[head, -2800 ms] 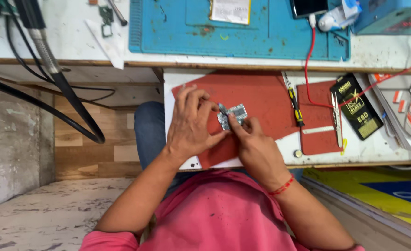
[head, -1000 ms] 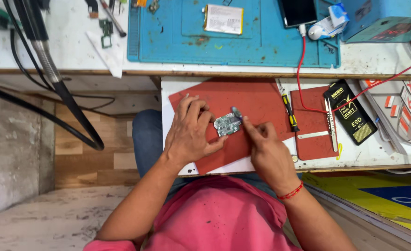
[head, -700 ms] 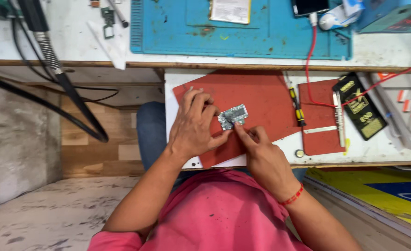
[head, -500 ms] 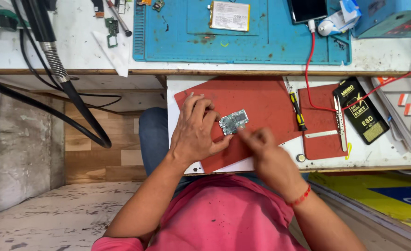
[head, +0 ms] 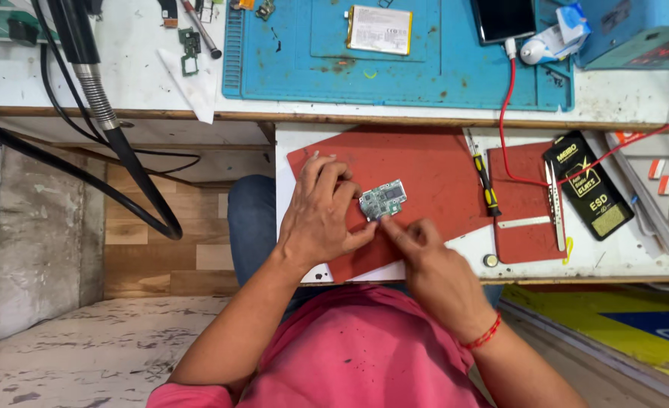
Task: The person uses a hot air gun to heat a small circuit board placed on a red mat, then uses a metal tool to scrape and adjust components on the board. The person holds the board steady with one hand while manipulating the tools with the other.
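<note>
Item: small circuit board [head: 384, 199], bare, out of any casing. We pinch it w/ left hand [head: 319, 215] over red mat [head: 425, 162]; right hand [head: 425, 253] fingertips closed at its edge. Work unfinished.

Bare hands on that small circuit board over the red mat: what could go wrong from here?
1. The left hand pinches the small circuit board only at its edge; it may slip onto the red mat.
2. The right hand touches the board with bare fingertips, so static or skin oil might harm it.
3. The red cable crosses the work area near the yellow-handled screwdriver; a sleeve or wrist might snag it.
</note>
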